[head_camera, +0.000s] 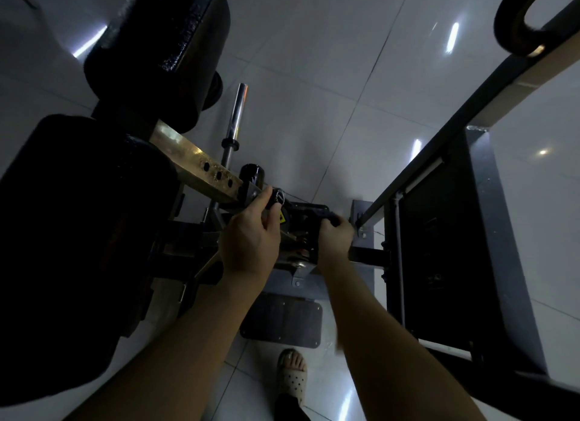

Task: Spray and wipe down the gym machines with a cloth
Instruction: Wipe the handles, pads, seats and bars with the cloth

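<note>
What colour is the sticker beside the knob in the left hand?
The sticker is yellow with a black mark, seen in the head view.

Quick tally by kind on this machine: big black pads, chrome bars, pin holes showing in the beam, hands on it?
Big black pads: 2
Chrome bar: 1
Pin holes showing in the beam: 3
Hands: 2, left hand gripping the knob, right hand gripping a dark item
Total: 8
</note>
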### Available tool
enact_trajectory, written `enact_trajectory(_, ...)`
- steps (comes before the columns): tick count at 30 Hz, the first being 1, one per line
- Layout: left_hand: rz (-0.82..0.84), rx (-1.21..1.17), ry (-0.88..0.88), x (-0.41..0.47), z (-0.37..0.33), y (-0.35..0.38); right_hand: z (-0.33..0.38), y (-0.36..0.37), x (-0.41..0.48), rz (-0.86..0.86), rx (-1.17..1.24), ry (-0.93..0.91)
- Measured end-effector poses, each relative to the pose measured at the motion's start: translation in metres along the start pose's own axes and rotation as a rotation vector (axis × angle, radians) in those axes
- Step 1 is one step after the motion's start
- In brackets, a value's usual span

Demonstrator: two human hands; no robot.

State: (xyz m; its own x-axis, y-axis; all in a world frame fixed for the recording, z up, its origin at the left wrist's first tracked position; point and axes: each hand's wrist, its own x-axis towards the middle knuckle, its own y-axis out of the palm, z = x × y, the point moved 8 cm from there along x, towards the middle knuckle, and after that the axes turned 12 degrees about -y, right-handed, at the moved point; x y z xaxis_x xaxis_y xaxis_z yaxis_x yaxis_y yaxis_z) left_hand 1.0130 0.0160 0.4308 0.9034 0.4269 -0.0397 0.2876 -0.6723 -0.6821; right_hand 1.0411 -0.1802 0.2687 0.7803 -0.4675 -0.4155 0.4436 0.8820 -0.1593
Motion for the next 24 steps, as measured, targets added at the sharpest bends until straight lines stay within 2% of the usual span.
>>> enact_trajectory(3, -0.003, -0.014, 0.0, 0.0, 0.001, 0.001, -0.009, 0.0, 0.013, 0.121, -0.064, 0.022)
enact_trajectory(9, 0.009, -0.016, -0.003, 0.0, 0.003, 0.002, -0.017, -0.012, 0.009, 0.199, 0.076, 0.161)
enact_trajectory(14, 0.027, -0.025, -0.022, 0.0, 0.007, 0.003, -0.005, -0.016, -0.007, 0.165, 0.412, 0.338)
enact_trajectory(16, 0.021, -0.026, -0.015, 0.0, 0.007, 0.004, 0.005, -0.004, -0.009, 0.201, 0.381, 0.278)
enact_trajectory(19, 0.005, -0.02, 0.005, -0.001, 0.007, 0.005, 0.008, 0.008, -0.009, 0.206, 0.055, 0.106)
enact_trajectory(24, 0.005, -0.022, 0.012, -0.001, 0.008, 0.007, 0.001, 0.006, -0.019, 0.146, -0.08, -0.056)
